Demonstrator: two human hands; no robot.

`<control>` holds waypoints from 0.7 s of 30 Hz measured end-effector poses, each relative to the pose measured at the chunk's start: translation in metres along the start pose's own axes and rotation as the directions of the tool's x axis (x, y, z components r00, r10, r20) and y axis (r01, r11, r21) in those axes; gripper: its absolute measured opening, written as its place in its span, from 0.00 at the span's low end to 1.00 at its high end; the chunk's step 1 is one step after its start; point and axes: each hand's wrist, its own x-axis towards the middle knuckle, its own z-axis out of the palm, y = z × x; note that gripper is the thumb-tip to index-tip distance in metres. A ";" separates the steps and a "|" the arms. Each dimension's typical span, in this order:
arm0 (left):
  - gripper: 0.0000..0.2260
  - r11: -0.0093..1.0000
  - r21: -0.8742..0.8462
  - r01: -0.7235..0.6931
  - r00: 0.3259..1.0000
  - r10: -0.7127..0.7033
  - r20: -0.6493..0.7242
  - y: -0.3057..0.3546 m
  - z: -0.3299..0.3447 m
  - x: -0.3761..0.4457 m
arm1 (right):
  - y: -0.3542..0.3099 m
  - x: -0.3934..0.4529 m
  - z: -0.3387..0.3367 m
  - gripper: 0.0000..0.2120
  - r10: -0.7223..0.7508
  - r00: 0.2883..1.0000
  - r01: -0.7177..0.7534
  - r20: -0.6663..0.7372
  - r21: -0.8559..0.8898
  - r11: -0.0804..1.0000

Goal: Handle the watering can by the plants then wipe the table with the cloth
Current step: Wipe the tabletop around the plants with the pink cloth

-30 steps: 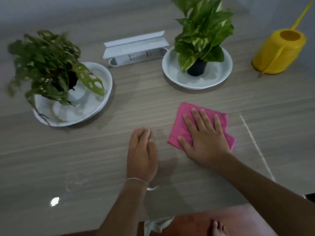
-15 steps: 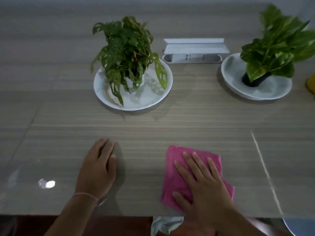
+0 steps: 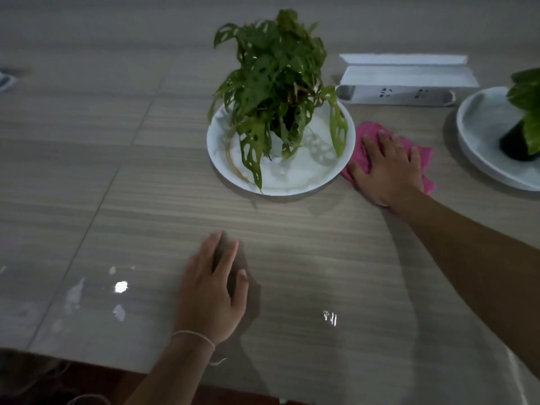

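My right hand [image 3: 388, 168] presses flat on the pink cloth [image 3: 425, 159], fingers spread, just right of the white dish [image 3: 295, 176] holding the holey-leaved plant [image 3: 274, 83]. The cloth lies on the wood-grain table [image 3: 146, 176] between that dish and a second white dish [image 3: 479, 135] with a dark pot and green leaves at the right edge. My left hand [image 3: 213, 290] rests flat on the table near the front edge, holding nothing. The watering can is out of view.
A white power strip with a raised lid [image 3: 400, 83] sits behind the cloth. Glossy reflections and wet-looking patches [image 3: 96, 290] show at the front left of the table. The table's front edge [image 3: 87, 358] runs along the bottom.
My right hand has slid the pink cloth away from the front edge, up between the two plant dishes. The camera has turned left, and the left hand stays flat on the table.
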 end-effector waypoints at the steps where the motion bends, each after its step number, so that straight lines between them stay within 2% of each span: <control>1: 0.23 1.000 -0.002 0.000 1.000 0.000 0.010 0.001 -0.001 0.000 | 0.001 0.000 0.001 0.41 -0.006 1.000 0.006 -0.015 0.003 1.000; 6: 0.25 0.999 0.020 0.038 0.997 -0.039 0.073 -0.001 -0.001 0.000 | -0.015 -0.050 0.002 0.40 -0.085 0.996 0.085 0.019 -0.022 0.996; 12: 0.23 0.998 -0.041 0.039 0.998 -0.037 0.044 -0.004 0.002 0.000 | -0.067 -0.202 0.027 0.38 -0.282 0.959 0.281 -0.005 -0.049 0.958; 14: 0.22 0.990 -0.133 0.041 0.999 -0.043 -0.007 -0.004 0.000 -0.001 | -0.088 -0.244 0.035 0.38 -0.302 0.953 0.301 -0.010 -0.063 0.951; 15: 0.21 0.970 -0.238 0.056 0.997 -0.068 -0.040 -0.006 -0.002 -0.002 | -0.100 -0.261 0.039 0.38 -0.316 0.949 0.313 -0.026 -0.073 0.947; 18: 0.20 0.833 -0.547 0.079 0.980 -0.166 -0.111 -0.022 -0.017 -0.008 | -0.145 -0.291 0.049 0.37 -0.375 0.926 0.369 -0.052 -0.100 0.924; 21: 0.21 0.837 -0.537 0.107 0.983 -0.169 -0.069 -0.066 -0.040 -0.014 | -0.198 -0.290 0.054 0.38 -0.372 0.928 0.370 -0.008 -0.090 0.925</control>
